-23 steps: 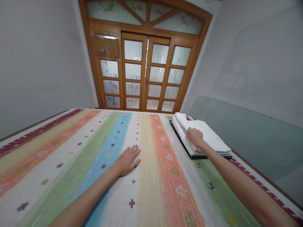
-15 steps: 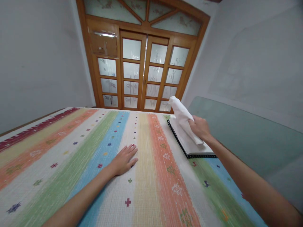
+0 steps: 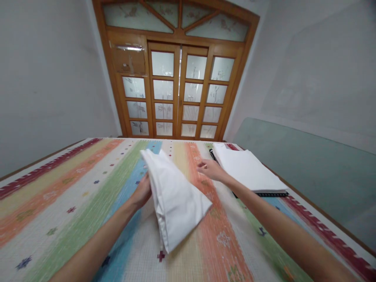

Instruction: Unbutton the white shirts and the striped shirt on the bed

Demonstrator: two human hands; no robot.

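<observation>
A folded white cloth (image 3: 176, 199) is held up at a tilt above the striped tablecloth (image 3: 188, 250), its layered edge facing left. My left hand (image 3: 144, 190) grips it by the left side, with the fingers partly hidden behind the fabric. To the right of the cloth, my right hand (image 3: 210, 169) hovers with its fingers curled together and nothing visible in them. A stack of folded white cloth (image 3: 246, 168) lies farther right, on top of a dark-edged flat holder (image 3: 272, 194).
Wooden doors with glass panes (image 3: 179, 90) stand beyond the table's far edge. A pale green panel (image 3: 299, 160) leans along the right wall. Plain walls (image 3: 44, 78) rise on both sides.
The white cloth has come from above the stack at right to the middle of the table. My left hand has lifted off the tablecloth and taken it; my right hand has moved left and let go.
</observation>
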